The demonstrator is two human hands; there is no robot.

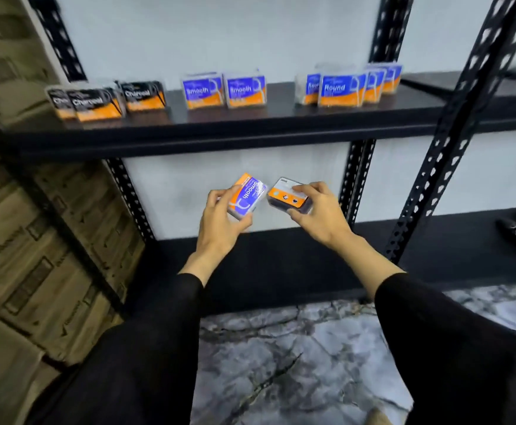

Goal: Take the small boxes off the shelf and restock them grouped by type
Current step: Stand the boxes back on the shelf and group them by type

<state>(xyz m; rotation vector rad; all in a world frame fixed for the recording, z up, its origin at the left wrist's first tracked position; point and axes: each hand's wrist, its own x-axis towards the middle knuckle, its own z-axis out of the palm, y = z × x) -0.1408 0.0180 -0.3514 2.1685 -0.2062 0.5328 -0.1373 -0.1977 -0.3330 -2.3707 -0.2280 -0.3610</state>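
Left hand [220, 216] is gripping a blue-and-orange "Smooth" box [248, 194]; right hand [318, 210] is pinching a dark clear-lidded orange-labelled box [287, 196], beneath the black metal shelf [220, 130].

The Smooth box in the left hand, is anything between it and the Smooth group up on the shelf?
Nothing visible blocks it. The left hand holds the Smooth box below the shelf, so it must come up around the front edge. The Smooth group has bare shelf on either side.
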